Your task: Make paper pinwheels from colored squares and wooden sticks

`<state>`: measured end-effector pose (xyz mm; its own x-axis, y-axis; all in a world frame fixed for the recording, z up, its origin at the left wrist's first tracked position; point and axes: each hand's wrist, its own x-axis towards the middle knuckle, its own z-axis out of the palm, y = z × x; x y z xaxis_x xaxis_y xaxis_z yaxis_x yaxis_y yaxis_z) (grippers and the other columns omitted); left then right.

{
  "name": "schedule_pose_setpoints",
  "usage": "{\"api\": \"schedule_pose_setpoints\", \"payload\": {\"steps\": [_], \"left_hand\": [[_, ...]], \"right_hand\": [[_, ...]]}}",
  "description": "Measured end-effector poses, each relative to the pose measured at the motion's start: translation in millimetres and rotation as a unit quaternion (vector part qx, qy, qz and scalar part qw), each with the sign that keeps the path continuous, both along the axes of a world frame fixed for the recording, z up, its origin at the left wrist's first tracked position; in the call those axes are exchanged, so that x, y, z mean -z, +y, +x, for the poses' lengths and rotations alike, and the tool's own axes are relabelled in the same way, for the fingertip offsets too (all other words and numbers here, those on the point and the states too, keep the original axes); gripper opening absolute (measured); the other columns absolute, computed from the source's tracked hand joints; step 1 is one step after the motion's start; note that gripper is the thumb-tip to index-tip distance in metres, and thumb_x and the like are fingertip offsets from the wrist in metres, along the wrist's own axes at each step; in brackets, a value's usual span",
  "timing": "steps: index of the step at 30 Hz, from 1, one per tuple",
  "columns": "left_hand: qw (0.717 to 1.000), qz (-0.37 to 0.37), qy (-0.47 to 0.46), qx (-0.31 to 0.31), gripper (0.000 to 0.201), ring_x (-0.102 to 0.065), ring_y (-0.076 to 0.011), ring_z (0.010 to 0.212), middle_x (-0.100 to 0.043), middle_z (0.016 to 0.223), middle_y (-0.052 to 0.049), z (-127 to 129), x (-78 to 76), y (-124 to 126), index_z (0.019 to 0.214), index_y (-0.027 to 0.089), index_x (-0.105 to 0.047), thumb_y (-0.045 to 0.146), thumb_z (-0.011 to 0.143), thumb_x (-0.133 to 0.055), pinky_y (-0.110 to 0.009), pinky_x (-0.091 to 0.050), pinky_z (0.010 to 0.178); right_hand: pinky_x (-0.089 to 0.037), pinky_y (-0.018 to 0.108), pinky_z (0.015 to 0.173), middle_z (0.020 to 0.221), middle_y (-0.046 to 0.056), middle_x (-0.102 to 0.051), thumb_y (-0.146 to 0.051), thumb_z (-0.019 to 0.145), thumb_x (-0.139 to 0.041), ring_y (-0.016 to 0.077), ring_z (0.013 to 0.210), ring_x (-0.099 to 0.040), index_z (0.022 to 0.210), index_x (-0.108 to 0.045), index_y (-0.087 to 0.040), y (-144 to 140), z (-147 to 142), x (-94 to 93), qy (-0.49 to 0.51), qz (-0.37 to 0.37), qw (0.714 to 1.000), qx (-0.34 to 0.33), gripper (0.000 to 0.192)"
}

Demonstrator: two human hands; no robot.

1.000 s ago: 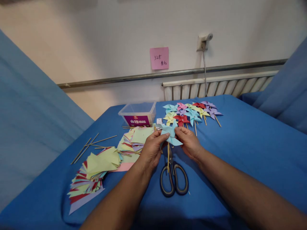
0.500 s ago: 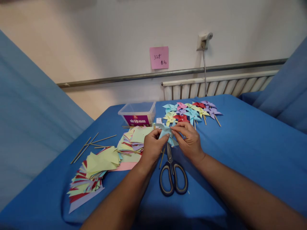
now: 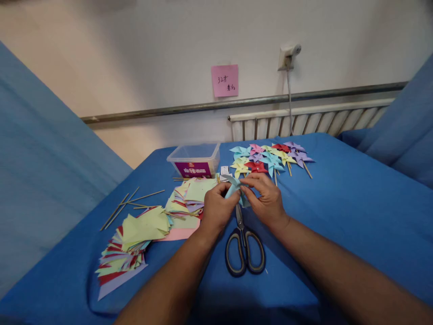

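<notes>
Currently: left hand (image 3: 216, 208) and right hand (image 3: 267, 198) pinch light-blue paper pinwheel (image 3: 237, 187) (folded vanes best kept centred, lightly gripped) above scissors (image 3: 244, 246).

Lighting even and fairly bright, diffuse, source not visible. Soft shadows lie under the forearms and scissors (image 3: 245, 246) on the blue cloth (image 3: 338, 212). No glare. Wall (image 3: 152, 58) slightly dull. Wide-angle bending is evident along the rail (image 3: 169, 110) and frame edges. Focus is acceptable centrally; corners soften. No motion blur.
</notes>
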<state>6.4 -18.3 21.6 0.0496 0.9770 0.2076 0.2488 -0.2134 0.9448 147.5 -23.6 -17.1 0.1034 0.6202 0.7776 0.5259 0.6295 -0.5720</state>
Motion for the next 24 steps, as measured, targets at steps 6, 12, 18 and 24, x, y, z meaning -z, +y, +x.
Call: {"api": "schedule_pose_setpoints", "payload": {"steps": [6,12,18,24], "left_hand": [[1.0,0.006,0.024,-0.011,0.012,-0.053,-0.013,0.061,-0.062,0.062,0.003,-0.5,0.2,0.1,0.069,0.015,-0.068,0.027,0.067,-0.068,-0.023,-0.04,0.059],[1.0,0.001,0.013,-0.004,0.015,-0.053,-0.0134,0.062,-0.061,0.063,0.002,-1.3,1.8,0.9,0.07,0.015,-0.068,0.028,0.066,-0.071,-0.024,-0.041,0.059],[0.998,-0.042,-0.05,0.016,0.019,-0.052,-0.0124,0.06,-0.061,0.063,0.002,-1.9,0.3,3.0,0.068,0.014,-0.067,0.031,0.064,-0.075,-0.024,-0.04,0.059],[0.993,-0.072,-0.098,0.012,0.021,-0.053,-0.0125,0.06,-0.063,0.065,0.001,-2.2,0.1,3.8,0.07,0.014,-0.068,0.031,0.061,-0.077,-0.024,-0.041,0.059]], "right_hand": [[-0.054,0.035,0.081,0.096,0.006,-0.068,-0.019,0.088,-0.061,0.0192,0.089,-0.066,0.099,-0.071,-0.024,-2.4,-1.4,-1.3,0.008,0.003,1.0,-0.025,0.015],[-0.054,0.034,0.081,0.094,0.006,-0.069,-0.021,0.088,-0.062,0.0197,0.09,-0.067,0.094,-0.072,-0.024,-0.8,-0.6,-0.4,0.019,-0.004,0.999,-0.028,0.012],[-0.053,0.032,0.075,0.093,0.005,-0.07,-0.023,0.091,-0.057,0.0186,0.086,-0.066,0.096,-0.071,-0.023,1.4,0.0,-1.1,0.068,-0.027,0.997,-0.025,0.016],[-0.052,0.031,0.071,0.09,0.004,-0.069,-0.023,0.089,-0.06,0.0174,0.08,-0.064,0.093,-0.071,-0.023,2.1,1.7,-2.8,0.092,-0.023,0.995,-0.014,0.012]]}}
